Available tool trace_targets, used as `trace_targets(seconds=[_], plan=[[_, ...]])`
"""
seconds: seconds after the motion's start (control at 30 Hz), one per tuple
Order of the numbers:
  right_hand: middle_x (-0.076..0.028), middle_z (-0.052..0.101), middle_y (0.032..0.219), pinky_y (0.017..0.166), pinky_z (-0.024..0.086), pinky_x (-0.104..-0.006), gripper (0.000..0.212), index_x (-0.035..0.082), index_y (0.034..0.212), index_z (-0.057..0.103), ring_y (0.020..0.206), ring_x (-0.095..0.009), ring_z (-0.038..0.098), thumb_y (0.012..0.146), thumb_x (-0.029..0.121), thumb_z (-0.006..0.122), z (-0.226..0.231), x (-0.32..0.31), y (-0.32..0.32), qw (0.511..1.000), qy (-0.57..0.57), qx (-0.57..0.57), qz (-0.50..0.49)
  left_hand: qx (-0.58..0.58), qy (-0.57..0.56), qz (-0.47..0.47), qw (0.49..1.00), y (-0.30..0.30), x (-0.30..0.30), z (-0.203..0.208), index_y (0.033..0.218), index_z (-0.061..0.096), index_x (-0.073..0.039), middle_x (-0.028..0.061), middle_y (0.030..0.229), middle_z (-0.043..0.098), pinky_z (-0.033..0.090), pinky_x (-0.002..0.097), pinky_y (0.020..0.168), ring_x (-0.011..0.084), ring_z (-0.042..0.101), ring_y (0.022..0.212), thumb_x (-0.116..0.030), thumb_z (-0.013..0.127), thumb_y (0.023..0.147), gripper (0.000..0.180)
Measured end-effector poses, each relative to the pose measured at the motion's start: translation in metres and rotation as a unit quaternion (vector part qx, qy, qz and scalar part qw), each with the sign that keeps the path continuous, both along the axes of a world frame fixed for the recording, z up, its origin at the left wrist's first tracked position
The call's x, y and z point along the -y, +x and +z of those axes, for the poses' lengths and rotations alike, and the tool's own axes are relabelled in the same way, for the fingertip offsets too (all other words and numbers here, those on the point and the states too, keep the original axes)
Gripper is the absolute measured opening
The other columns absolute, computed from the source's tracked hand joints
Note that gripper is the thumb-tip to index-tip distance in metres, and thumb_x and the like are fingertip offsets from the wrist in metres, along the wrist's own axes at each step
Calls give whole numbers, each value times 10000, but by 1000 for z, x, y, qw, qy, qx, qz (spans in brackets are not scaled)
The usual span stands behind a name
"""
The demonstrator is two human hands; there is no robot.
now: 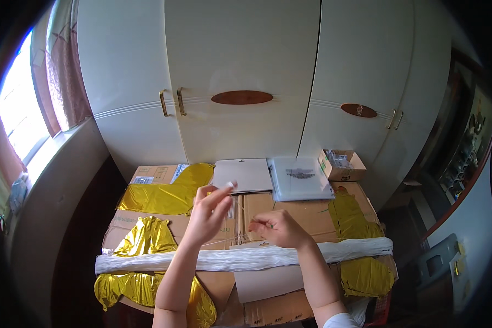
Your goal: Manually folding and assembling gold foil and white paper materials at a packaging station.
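Observation:
My left hand (208,214) is raised above the middle of the cardboard-covered table, its thumb and fingers bent toward each other. A small white patch shows at its fingertips; I cannot make out what it is. To its right and a little nearer, my right hand (283,229) is closed in a pinch, and whatever it grips is too small to name. Below both hands, a long bundle of white strands (218,260) stretches across the table from left to right. Beneath the bundle lies a pale card sheet (268,284), partly covered by it.
Gold foil balloons lie flat at the left (158,198) and right (361,276). At the back are a grey-white card (240,175), a stack of clear plastic bags (300,180) and a small open carton (344,174). White cabinet doors (240,54) rise behind the cardboard (306,210).

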State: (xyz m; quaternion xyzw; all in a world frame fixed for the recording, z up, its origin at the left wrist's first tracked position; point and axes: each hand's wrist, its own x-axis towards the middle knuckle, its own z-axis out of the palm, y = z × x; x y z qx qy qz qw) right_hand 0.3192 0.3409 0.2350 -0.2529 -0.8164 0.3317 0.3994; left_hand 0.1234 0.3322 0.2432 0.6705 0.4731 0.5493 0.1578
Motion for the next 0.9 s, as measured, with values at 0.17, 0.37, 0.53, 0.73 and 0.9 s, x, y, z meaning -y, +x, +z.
trace_targets(seconds=[0.17, 0.37, 0.53, 0.73, 0.9], plan=[[-79, 543, 560, 447, 366, -269, 170, 27, 809, 620, 474, -92, 444, 847, 191, 599, -2, -7, 8, 991, 8, -25, -130, 218, -251, -244, 911, -19, -2, -6, 746, 621, -26, 27, 687, 543, 382, 257, 702, 114, 497, 774, -210, 564, 842, 215], [-15, 599, 645, 518, 400, -212, 218, 8, 790, 617, 569, -70, 500, 867, 209, 585, -6, -3, -2, 999, 44, -11, -30, 291, -95, -229, 924, -14, -9, -3, 1080, 591, -39, 72, 921, 538, 374, 243, 706, 108, 462, 838, -198, 514, 875, 269], [6, 522, 586, 465, 347, -205, 230, 4, 796, 597, 512, -55, 433, 908, 190, 518, -1, 2, 5, 965, -113, -218, 96, -5, -86, -107, 991, -17, -5, -4, 743, 624, 6, 52, 641, 516, 375, 227, 591, 104, 456, 654, -171, 556, 836, 211], [-21, 596, 687, 558, 418, -222, 228, -6, 815, 608, 618, -80, 522, 908, 180, 516, -4, -3, -3, 996, -55, -47, -58, 364, -123, -460, 801, -17, 8, 5, 767, 609, 6, 78, 736, 597, 390, 253, 717, 135, 491, 717, -145, 517, 843, 192], [-25, 598, 700, 577, 413, -214, 170, -11, 825, 618, 635, -60, 498, 872, 145, 571, 0, 5, -2, 996, -57, -66, 28, -159, -88, -100, 978, -9, 13, 19, 990, 591, 43, 56, 918, 612, 404, 260, 705, 132, 494, 878, -135, 519, 864, 230]])
